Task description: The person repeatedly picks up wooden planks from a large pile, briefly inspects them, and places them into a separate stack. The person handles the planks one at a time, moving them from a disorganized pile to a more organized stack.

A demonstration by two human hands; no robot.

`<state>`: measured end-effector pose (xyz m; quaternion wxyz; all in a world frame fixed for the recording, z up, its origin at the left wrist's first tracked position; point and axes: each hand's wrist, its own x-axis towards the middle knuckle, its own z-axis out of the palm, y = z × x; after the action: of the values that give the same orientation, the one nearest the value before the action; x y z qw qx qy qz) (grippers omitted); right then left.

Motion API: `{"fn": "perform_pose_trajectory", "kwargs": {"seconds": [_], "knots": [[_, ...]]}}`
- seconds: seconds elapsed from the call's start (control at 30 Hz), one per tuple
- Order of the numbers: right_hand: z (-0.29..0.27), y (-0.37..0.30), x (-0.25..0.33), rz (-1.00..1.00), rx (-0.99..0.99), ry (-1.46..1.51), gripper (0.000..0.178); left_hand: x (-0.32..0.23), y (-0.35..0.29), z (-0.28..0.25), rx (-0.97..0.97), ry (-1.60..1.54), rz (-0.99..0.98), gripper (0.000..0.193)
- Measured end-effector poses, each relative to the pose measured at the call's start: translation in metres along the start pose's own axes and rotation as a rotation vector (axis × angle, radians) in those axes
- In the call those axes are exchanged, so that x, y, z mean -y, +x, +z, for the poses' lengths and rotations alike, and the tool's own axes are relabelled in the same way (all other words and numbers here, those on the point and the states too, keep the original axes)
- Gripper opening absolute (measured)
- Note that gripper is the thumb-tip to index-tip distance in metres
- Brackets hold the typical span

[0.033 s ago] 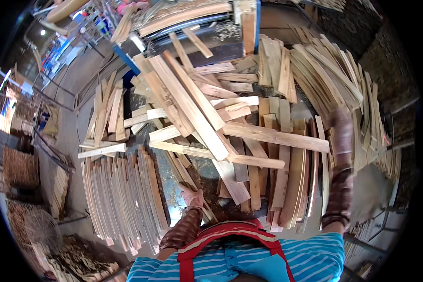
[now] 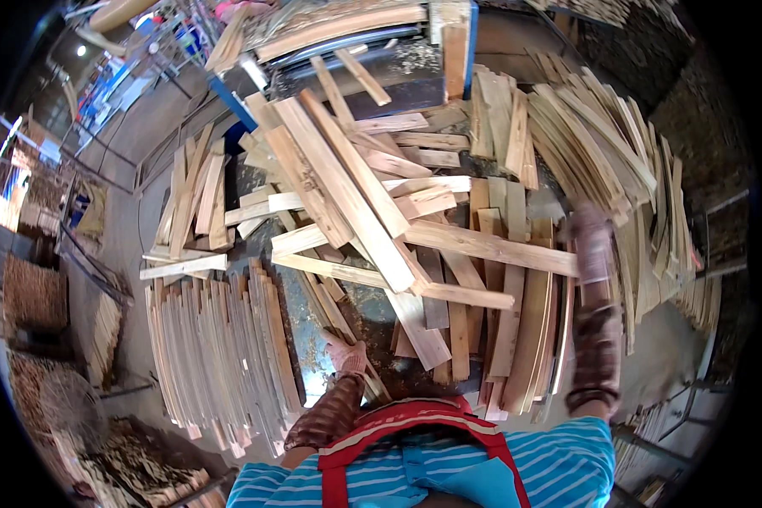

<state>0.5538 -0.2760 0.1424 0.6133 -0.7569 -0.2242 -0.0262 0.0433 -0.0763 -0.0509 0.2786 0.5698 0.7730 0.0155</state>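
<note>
My left hand (image 2: 345,354), in a pale glove, rests low on the dark metal tabletop (image 2: 372,326) beside a long narrow wood strip (image 2: 337,309). Its fingers look stretched out, and I see nothing held in them. Over on the right, my right hand (image 2: 591,227) is smeared by motion, so its fingers cannot be made out. It is nearest the end of a long board (image 2: 491,245) lying across the pile, and the stacked boards at the right. Long planks (image 2: 347,190) lie crisscross over shorter pieces in the middle.
A row of upright grey-brown strips (image 2: 220,364) stands at the left. Curved stacks of boards (image 2: 576,152) fill the right. A blue-framed machine (image 2: 347,51) with wood shavings stands at the far side. A bundle of boards (image 2: 196,195) leans at the far left.
My right hand and forearm have shifted a little left, toward the end of the long crosswise board. The left hand stays where it was.
</note>
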Motion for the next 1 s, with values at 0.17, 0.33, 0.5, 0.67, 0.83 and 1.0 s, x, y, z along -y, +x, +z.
{"fn": "perform_pose_trajectory", "kwargs": {"seconds": [0.17, 0.33, 0.5, 0.67, 0.83, 1.0], "knots": [[0.237, -0.138, -0.014, 0.106, 0.465, 0.335, 0.045, 0.018, 0.006, -0.004, 0.073, -0.114, 0.108, 0.117], [0.343, -0.142, 0.024, -0.143, 0.552, -0.625, 0.074, 0.005, 0.018, -0.032, 0.038, -0.208, 0.295, 0.114], [0.363, -0.12, 0.021, 0.01, 0.755, -0.544, 0.076, -0.06, 0.049, -0.019, 0.153, -0.746, 0.687, 0.079], [0.368, -0.129, 0.025, 0.083, 0.839, -0.723, 0.082, -0.169, 0.039, -0.022, 0.663, -0.779, 0.325, 0.056], [0.367, -0.132, 0.03, 0.174, 0.827, -0.62, 0.073, -0.149, 0.059, -0.02, 0.588, -0.693, 0.46, 0.045], [0.367, -0.155, 0.031, 0.071, 0.857, -0.786, 0.082, -0.121, 0.062, -0.047, 0.586, -1.079, 0.311, 0.035]]}}
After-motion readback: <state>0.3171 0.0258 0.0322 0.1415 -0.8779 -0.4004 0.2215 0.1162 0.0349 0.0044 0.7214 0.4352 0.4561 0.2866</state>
